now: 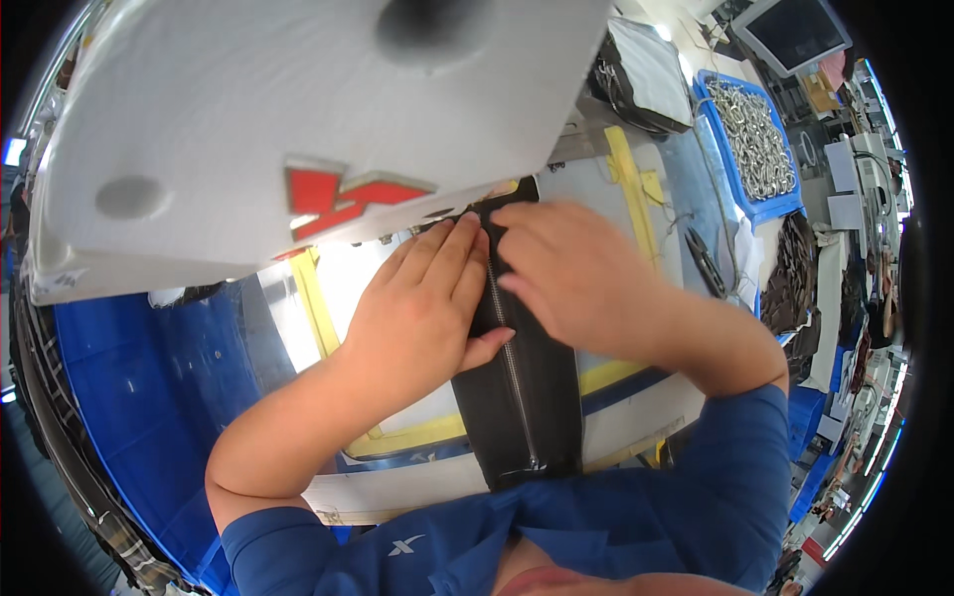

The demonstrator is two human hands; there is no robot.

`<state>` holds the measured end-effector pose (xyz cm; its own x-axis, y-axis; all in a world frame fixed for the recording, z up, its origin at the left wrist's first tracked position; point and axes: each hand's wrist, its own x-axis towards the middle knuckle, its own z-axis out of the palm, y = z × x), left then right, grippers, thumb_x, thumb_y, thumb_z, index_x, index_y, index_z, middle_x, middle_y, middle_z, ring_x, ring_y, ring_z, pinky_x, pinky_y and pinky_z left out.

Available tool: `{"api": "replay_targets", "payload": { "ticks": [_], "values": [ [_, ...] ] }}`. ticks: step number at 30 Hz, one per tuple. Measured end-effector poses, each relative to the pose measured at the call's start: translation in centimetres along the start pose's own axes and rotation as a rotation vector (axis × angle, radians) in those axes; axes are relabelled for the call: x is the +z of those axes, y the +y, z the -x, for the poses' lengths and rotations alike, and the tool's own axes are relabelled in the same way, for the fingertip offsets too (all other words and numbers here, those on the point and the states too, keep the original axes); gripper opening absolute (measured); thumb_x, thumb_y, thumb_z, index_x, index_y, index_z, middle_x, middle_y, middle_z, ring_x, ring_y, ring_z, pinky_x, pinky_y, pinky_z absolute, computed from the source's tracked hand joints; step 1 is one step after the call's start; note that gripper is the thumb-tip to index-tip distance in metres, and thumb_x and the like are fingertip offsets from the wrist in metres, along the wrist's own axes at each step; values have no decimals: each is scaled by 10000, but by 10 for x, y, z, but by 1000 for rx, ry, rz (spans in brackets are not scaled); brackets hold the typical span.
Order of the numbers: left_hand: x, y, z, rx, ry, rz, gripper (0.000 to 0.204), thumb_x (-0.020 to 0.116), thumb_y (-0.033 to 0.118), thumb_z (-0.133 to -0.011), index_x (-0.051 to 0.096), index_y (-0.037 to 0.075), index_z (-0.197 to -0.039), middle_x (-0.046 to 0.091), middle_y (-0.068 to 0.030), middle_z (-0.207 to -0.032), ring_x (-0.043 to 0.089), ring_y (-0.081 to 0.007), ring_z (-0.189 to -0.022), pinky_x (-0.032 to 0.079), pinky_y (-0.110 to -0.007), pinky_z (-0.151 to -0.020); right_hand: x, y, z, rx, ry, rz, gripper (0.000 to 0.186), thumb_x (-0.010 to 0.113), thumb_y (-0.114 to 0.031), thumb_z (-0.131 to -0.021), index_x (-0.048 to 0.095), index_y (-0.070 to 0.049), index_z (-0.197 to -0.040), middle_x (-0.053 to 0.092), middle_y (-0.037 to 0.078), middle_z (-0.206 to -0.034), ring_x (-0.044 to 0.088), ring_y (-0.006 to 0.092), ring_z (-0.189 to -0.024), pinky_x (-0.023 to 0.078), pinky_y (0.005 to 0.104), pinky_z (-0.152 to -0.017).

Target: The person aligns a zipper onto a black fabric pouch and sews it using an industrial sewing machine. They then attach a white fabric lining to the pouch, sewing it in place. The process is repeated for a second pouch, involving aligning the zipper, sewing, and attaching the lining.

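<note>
A long black panel (556, 397) with a metal zipper (515, 382) down its middle runs from under the big white machine head (298, 109) toward my body. My left hand (427, 283) lies flat on the panel's left side, fingers stretched toward the machine and thumb across the zipper. On the panel's right side, near its far end, is my right hand (566, 268). Its fingers are bent, slightly blurred by motion, and the thumb sits apart from the fingertips. Whether it pinches the panel is unclear. The machine head and my hands hide the far end.
Yellow tape strips (631, 189) mark the white work surface (636, 417). To the right lie black-handled scissors (706, 263) and a blue tray (760, 207) of metal hardware. A blue bin (139, 387) stands at the left. At the back right sits a monitor (792, 32).
</note>
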<state>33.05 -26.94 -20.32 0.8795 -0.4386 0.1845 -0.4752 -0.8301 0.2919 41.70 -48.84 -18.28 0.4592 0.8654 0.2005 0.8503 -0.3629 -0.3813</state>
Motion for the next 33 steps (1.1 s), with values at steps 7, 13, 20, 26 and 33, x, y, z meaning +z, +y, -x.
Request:
{"api": "replay_targets", "payload": {
  "ticks": [7,13,20,26,33],
  "values": [
    [-2,-2,-3,3,-2,39,940,884,548,-731,618,-111,-1347,588,-275,-1466,590,-431,-1338,485,-503,-1135,12,5,0,-52,-37,89,347,687,-212,-948,672,21,-1205,660,183,-1354,636,287,-1115,536,408,-979],
    [-1,-3,-2,1,5,63,931,913,506,-706,618,-120,-1329,570,-286,-1472,584,-455,-1328,479,-518,-1131,9,4,-3,-65,-54,140,328,670,-229,-961,683,19,-1176,665,174,-1344,627,271,-1114,520,378,-946],
    [-3,-2,-6,-2,-19,51,931,912,513,-714,622,-119,-1333,573,-287,-1470,583,-461,-1327,474,-519,-1139,12,7,-1,-54,-36,136,317,677,-246,-969,691,11,-1156,667,180,-1353,636,287,-1135,517,397,-977],
    [-3,-1,-5,-3,-19,52,941,909,521,-717,621,-124,-1339,575,-293,-1470,584,-464,-1328,472,-519,-1143,13,5,1,-33,-28,115,303,733,-244,-937,696,-6,-1121,667,189,-1376,651,314,-1156,529,428,-1004],
    [-3,-1,-5,3,-18,40,943,906,526,-719,619,-128,-1336,579,-299,-1471,585,-468,-1331,473,-519,-1147,15,5,2,-41,-1,140,289,648,-239,-995,691,2,-1149,681,185,-1355,646,274,-1130,515,395,-984]
  ]
}}
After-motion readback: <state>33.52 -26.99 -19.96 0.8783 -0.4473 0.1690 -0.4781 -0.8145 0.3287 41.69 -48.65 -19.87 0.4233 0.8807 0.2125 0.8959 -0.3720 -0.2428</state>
